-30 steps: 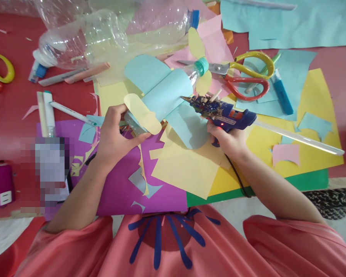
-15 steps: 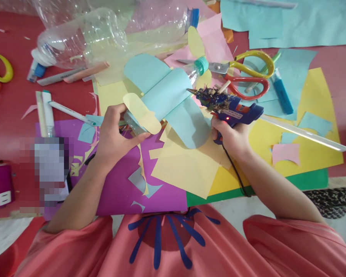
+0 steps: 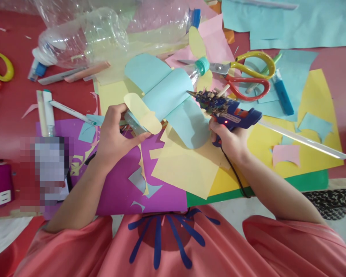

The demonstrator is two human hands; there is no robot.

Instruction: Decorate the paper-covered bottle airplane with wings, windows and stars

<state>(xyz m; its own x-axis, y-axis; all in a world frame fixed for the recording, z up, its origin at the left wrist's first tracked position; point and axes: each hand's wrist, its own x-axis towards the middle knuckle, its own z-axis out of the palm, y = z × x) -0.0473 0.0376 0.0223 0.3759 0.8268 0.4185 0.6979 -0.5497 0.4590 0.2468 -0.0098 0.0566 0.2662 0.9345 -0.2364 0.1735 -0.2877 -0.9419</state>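
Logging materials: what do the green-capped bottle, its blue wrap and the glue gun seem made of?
Bottle: likely clear, glossy plastic, see-through with bright highlights. Blue wrap: matte paper or thin card, by its dull surface and crisp edges. Glue gun: probably hard plastic, looking smooth and rigid.

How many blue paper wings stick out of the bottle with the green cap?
2: the far wing, beyond the bottle, and the near wing, by the right hand. Any underneath would be hidden.

Wrapped bottle (image 3: pixel 170 92) in the middle — glue gun (image 3: pixel 233 115) right, scissors (image 3: pixel 225 69) behind the gun, other bottles (image 3: pixel 83 38) back left
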